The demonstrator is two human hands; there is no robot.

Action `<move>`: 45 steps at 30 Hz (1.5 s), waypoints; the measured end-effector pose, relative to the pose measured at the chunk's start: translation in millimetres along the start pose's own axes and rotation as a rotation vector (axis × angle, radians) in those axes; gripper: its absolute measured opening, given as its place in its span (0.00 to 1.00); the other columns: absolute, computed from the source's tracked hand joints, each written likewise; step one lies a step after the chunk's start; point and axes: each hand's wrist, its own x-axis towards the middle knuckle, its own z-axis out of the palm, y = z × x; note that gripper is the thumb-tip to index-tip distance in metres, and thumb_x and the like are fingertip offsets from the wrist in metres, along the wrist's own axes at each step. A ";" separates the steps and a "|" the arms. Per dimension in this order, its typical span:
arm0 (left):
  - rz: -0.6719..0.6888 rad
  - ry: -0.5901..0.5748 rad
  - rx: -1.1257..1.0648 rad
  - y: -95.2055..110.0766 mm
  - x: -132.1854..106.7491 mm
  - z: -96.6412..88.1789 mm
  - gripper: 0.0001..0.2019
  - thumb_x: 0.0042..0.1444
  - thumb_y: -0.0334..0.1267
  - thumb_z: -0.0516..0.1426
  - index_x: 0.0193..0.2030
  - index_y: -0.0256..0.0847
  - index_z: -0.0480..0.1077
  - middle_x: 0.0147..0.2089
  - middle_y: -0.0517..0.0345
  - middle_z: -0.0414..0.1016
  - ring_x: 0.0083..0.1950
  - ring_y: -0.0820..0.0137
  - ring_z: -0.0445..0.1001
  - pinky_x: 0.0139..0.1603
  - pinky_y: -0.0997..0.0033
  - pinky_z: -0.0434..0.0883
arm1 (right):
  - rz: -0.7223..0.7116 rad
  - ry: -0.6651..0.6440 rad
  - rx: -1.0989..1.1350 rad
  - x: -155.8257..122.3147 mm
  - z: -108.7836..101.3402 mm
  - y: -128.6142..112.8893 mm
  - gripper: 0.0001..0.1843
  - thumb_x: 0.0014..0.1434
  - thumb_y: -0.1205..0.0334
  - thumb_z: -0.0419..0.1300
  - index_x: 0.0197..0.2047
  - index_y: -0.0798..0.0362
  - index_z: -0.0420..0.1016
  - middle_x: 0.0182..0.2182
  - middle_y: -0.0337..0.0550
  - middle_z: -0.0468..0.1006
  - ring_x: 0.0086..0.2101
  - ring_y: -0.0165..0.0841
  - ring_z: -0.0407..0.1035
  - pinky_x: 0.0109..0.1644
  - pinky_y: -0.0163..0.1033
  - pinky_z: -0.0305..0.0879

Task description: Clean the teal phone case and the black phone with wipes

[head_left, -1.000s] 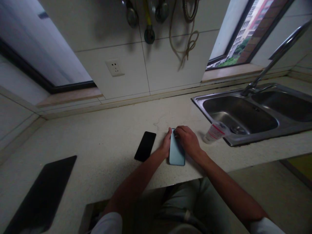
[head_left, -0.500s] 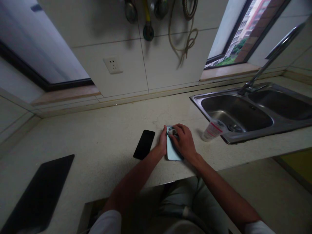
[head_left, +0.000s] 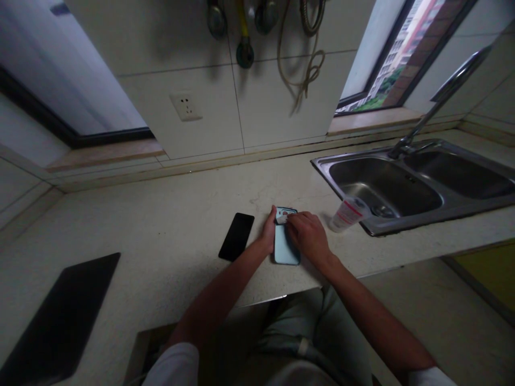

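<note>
A light blue phone case (head_left: 287, 247) lies on the counter in front of me, its camera end pointing away. My left hand (head_left: 269, 234) grips the case along its left edge, thumb near the top corner. In the fingers of my right hand (head_left: 309, 234) is a small crumpled white tissue (head_left: 281, 219), pressed on the case just below the camera area. The fingertips of the right hand are partly hidden from above. To the left of my left hand, a black phone (head_left: 236, 237) lies flat on the counter.
A clear plastic cup (head_left: 347, 214) with red print leans at the sink's near-left corner. The steel double sink (head_left: 341, 195) with its faucet (head_left: 438, 104) is on the right. A dark flat panel (head_left: 64, 321) lies at the left. The counter's front edge (head_left: 261, 301) runs before me.
My right hand has turned and shifted slightly right and down on the case, so the camera area and the white tissue show more clearly. The left hand keeps its hold.
</note>
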 end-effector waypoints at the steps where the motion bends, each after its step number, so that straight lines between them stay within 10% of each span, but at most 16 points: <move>1: -0.003 -0.001 -0.007 -0.4 -0.7 0.5 0.28 0.64 0.59 0.50 0.50 0.35 0.76 0.38 0.46 0.81 0.41 0.58 0.80 0.49 0.60 0.73 | 0.017 0.009 0.002 0.2 6.1 -4.1 0.12 0.67 0.67 0.53 0.45 0.56 0.78 0.41 0.55 0.82 0.44 0.44 0.72 0.48 0.47 0.66; 10: 0.061 0.039 0.003 -1.0 -2.5 -0.1 0.31 0.66 0.59 0.46 0.55 0.33 0.74 0.44 0.42 0.82 0.46 0.58 0.80 0.55 0.58 0.72 | -0.105 0.097 0.025 1.4 45.4 -11.5 0.24 0.63 0.73 0.51 0.60 0.56 0.73 0.60 0.54 0.74 0.60 0.43 0.67 0.63 0.50 0.64; 24: 0.060 0.099 0.011 2.2 4.9 -7.6 0.31 0.65 0.61 0.45 0.52 0.36 0.75 0.40 0.45 0.81 0.42 0.58 0.80 0.47 0.62 0.74 | 0.063 -0.037 -0.029 25.3 30.2 -16.4 0.17 0.68 0.69 0.50 0.48 0.52 0.79 0.42 0.49 0.77 0.43 0.39 0.67 0.44 0.40 0.62; 35: 0.011 -0.028 -0.053 7.5 -2.3 -2.7 0.37 0.64 0.64 0.40 0.55 0.32 0.72 0.42 0.38 0.80 0.43 0.54 0.80 0.44 0.55 0.75 | -0.181 -0.363 -0.021 -36.5 -6.0 -33.8 0.12 0.65 0.69 0.58 0.47 0.51 0.81 0.38 0.47 0.78 0.40 0.37 0.69 0.41 0.38 0.61; 45: -0.023 0.006 0.061 10.8 -4.4 -3.7 0.41 0.63 0.66 0.38 0.51 0.28 0.73 0.37 0.37 0.80 0.40 0.54 0.80 0.42 0.55 0.75 | -0.390 -0.461 -0.136 -34.1 -33.6 3.0 0.07 0.64 0.68 0.61 0.41 0.53 0.81 0.39 0.49 0.78 0.40 0.39 0.69 0.44 0.42 0.60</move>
